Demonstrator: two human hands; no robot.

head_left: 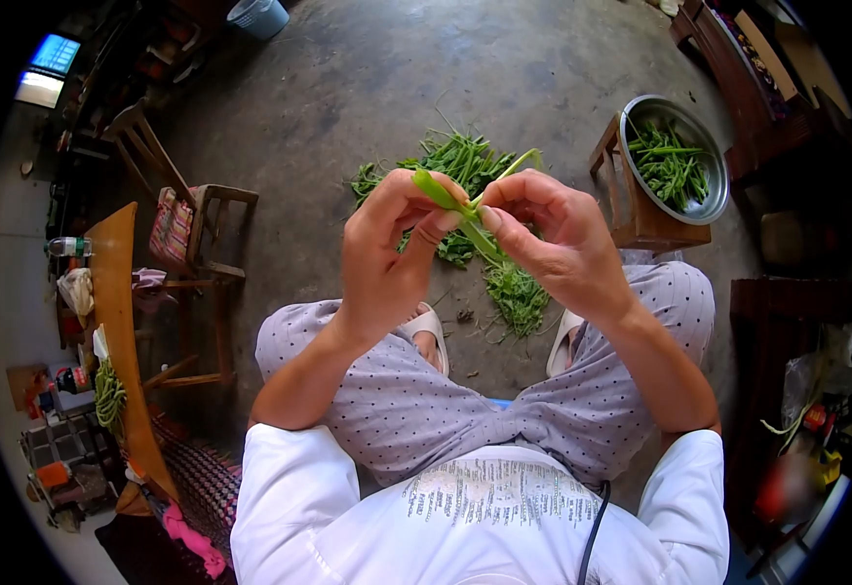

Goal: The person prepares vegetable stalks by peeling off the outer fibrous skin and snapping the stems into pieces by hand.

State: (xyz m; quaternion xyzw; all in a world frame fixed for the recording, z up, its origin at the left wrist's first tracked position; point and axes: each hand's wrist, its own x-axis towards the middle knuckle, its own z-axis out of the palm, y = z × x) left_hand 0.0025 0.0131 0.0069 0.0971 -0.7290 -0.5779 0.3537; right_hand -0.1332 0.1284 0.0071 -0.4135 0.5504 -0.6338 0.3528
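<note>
Left hand [397, 239]: thumb and fingers pinched on green stem [465, 210], broad green end jutting above fingertips. Right hand [562, 234]: thumb and fingers pinched on same stem, just beside left. Beneath hands: heap of greens [460, 151] on concrete floor [348, 88]. Right of hands: metal basin [721, 185] with more greens, on wooden stool [660, 229].

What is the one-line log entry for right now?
left hand: pinching green stalk | right hand: pinching same stalk | leafy greens: heaped on floor | metal bowl: on wooden stool, holding picked greens
</note>
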